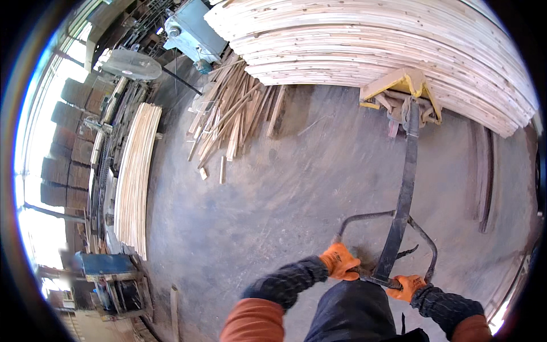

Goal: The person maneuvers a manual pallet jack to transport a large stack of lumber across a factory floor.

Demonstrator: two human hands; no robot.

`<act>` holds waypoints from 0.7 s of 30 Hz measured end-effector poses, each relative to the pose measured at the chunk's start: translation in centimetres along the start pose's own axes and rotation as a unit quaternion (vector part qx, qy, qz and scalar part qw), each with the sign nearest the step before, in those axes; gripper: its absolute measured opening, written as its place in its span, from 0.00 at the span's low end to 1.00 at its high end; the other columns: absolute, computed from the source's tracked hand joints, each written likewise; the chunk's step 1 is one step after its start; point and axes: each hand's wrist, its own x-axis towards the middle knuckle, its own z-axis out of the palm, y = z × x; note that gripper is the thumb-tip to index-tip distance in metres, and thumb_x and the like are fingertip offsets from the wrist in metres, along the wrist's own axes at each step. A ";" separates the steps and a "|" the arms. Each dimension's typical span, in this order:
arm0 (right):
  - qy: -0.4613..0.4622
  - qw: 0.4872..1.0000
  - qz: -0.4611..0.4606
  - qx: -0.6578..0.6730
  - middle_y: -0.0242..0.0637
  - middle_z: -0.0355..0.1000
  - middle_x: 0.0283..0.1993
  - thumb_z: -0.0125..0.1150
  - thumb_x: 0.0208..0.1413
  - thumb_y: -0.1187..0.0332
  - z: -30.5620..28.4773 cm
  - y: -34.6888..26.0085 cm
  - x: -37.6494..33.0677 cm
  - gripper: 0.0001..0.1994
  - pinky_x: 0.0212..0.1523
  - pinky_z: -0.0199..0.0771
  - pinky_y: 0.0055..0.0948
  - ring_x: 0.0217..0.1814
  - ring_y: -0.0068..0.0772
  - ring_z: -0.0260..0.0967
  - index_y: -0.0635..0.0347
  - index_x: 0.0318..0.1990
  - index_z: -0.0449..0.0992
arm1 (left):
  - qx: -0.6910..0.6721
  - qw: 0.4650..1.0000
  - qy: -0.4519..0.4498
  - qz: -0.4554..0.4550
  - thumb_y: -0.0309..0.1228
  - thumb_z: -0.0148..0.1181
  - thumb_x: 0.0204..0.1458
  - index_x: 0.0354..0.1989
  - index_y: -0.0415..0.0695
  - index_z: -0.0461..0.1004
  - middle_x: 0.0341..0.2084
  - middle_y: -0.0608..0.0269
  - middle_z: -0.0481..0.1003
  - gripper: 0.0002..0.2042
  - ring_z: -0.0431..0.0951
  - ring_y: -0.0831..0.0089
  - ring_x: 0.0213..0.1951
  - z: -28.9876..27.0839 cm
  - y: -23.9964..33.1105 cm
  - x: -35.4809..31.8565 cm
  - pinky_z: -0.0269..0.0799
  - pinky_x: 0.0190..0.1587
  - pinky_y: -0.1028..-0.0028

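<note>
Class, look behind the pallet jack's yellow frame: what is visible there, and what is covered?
A large stack of pale boards stands behind the yellow frame; any forks underneath are covered.

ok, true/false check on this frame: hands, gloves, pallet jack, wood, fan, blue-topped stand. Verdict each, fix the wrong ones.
1. The left hand and right hand both wear orange gloves. True.
2. The left hand is off the handle. False: both hands grip the handle.
3. The yellow end of the pallet jack is at the large board stack. True.
4. The loose wood pieces lie right of the pallet jack. False: the loose wood pieces lie left of it.
5. A fan stands at upper left. True.
6. The blue-topped stand is at upper right. False: the blue-topped stand is at lower left.
</note>
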 end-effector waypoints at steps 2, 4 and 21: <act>0.011 1.000 0.000 -0.008 0.48 0.80 0.41 0.61 0.48 0.32 3.9 3.3 1.8 0.36 0.49 0.76 0.44 0.45 0.52 0.78 0.56 0.49 0.79 | -0.002 1.000 -0.010 -0.020 0.57 0.59 0.50 0.36 0.50 0.78 0.15 0.57 0.74 0.22 0.77 0.54 0.21 2.8 -0.4 1.4 0.68 0.24 0.58; 0.018 1.000 0.018 -0.009 0.48 0.80 0.41 0.63 0.47 0.33 3.4 4.3 1.2 0.34 0.49 0.76 0.44 0.45 0.51 0.78 0.55 0.48 0.80 | -0.009 0.999 -0.009 -0.046 0.57 0.59 0.49 0.33 0.49 0.78 0.16 0.57 0.76 0.22 0.77 0.54 0.21 3.0 1.2 2.2 0.69 0.24 0.58; -0.015 0.998 -0.064 0.011 0.46 0.80 0.38 0.64 0.48 0.36 -3.0 0.7 -1.9 0.33 0.45 0.77 0.40 0.43 0.50 0.79 0.52 0.52 0.79 | -0.045 0.997 -0.030 0.052 0.47 0.64 0.45 0.55 0.62 0.75 0.19 0.60 0.77 0.24 0.79 0.55 0.25 -4.1 0.5 1.2 0.71 0.28 0.58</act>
